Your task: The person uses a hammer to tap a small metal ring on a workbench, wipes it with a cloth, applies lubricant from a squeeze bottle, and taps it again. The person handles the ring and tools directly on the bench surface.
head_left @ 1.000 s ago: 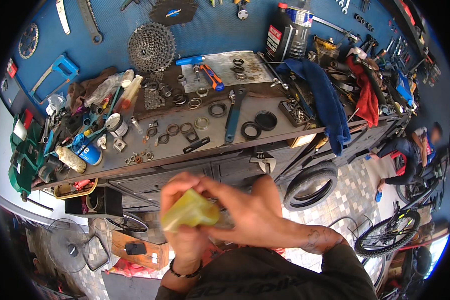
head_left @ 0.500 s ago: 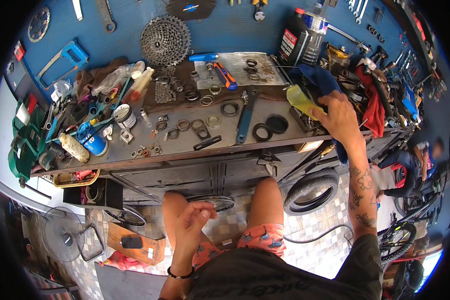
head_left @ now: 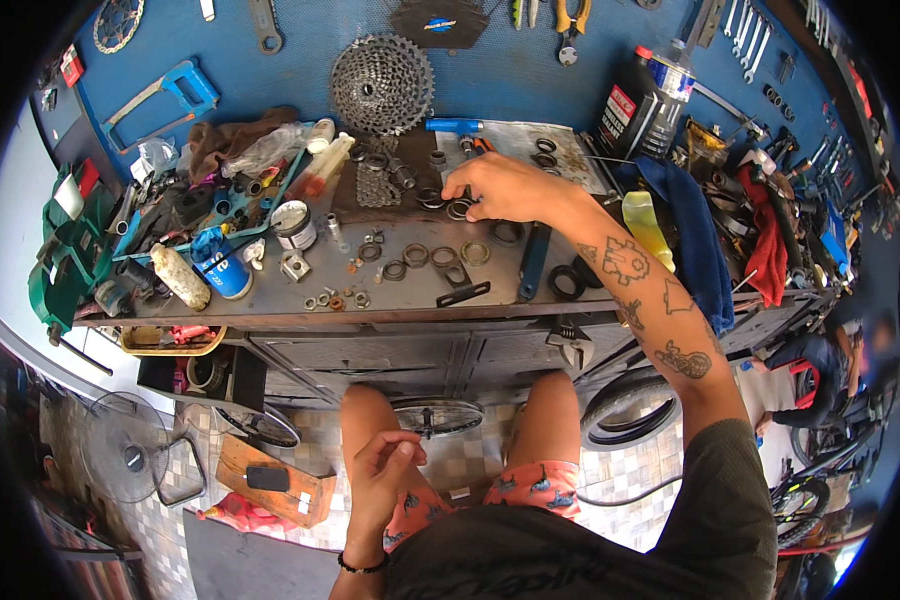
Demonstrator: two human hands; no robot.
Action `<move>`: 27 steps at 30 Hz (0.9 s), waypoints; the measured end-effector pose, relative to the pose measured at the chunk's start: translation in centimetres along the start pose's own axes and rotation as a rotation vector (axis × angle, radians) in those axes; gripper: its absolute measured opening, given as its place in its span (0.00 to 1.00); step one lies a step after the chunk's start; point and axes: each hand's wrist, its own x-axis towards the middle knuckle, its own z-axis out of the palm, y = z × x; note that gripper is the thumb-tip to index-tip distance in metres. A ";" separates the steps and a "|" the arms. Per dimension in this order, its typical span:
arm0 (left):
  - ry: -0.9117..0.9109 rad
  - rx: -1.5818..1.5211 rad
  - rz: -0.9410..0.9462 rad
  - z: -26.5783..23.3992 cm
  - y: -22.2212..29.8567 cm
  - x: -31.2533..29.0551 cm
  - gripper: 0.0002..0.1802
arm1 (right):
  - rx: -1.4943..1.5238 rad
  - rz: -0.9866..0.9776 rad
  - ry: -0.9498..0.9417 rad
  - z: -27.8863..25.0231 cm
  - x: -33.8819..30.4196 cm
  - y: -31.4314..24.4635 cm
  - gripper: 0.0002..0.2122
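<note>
My right hand [head_left: 510, 188] reaches across the bench, palm down. Its thumb and forefinger are apart, at a metal ring [head_left: 459, 209]; whether they touch it I cannot make out. Just left of it lie a dark ring [head_left: 429, 198] and a chain [head_left: 377, 188]. Part of an orange-and-blue tool [head_left: 480, 146] shows behind the hand. Below the forearm are a blue-handled tool [head_left: 535, 262] and black rings [head_left: 566, 282]. My left hand [head_left: 385, 466] hovers over my lap, fingers curled in toward the thumb; anything inside them is hidden.
A cassette [head_left: 382, 84] leans against the blue wall. Small rings and nuts [head_left: 336, 300] lie along the front edge near a white tub [head_left: 293, 225]. At right are a yellow-green object [head_left: 648, 230], a blue cloth [head_left: 705, 250] and bottles [head_left: 625, 105]. A person [head_left: 820, 370] sits farther right.
My right hand has left the yellow-green object at the right and moved left to the rings mid-bench. My left hand stays over my lap, its fingers curled. The view has shifted slightly.
</note>
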 end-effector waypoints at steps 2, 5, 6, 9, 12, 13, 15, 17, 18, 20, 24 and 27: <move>0.025 -0.004 -0.007 -0.7 0.1 0.0 0.11 | 0.001 -0.008 -0.048 -0.4 0.6 0.3 0.19; 0.033 -0.004 -0.006 -1.2 0.3 0.4 0.11 | -0.032 -0.040 -0.055 -0.6 0.8 0.4 0.21; 0.022 0.011 0.010 -1.2 0.6 0.7 0.11 | -0.056 -0.042 -0.056 -0.6 0.6 0.3 0.21; -0.036 0.015 0.094 -0.9 2.3 2.0 0.11 | 0.000 -0.094 0.129 -0.7 -0.9 -0.7 0.20; -0.092 0.005 0.208 0.3 5.7 3.6 0.11 | 0.766 -0.078 0.139 -0.8 -3.6 -2.8 0.18; -0.115 0.007 0.259 0.8 7.0 4.1 0.11 | 0.850 -0.144 0.170 -0.6 -5.0 -3.7 0.18; -0.124 -0.023 0.295 2.6 9.5 5.2 0.13 | 1.004 -0.228 0.231 0.2 -7.4 -5.4 0.19; -0.156 -0.061 0.304 4.7 11.4 6.2 0.14 | 1.176 -0.288 0.251 1.5 -9.1 -6.9 0.18; -0.181 -0.086 0.292 5.7 12.2 6.7 0.15 | 1.216 -0.332 0.254 2.0 -9.7 -7.4 0.19; -0.247 -0.150 0.256 7.4 13.1 7.3 0.16 | 1.154 -0.413 0.295 2.7 -10.8 -8.0 0.18; -0.322 -0.244 0.198 9.2 12.9 7.6 0.14 | 0.964 -0.373 0.335 3.4 -13.0 -8.5 0.18; -0.278 -0.251 0.164 9.6 12.0 7.5 0.10 | 0.725 -0.337 0.346 3.1 -14.2 -8.6 0.18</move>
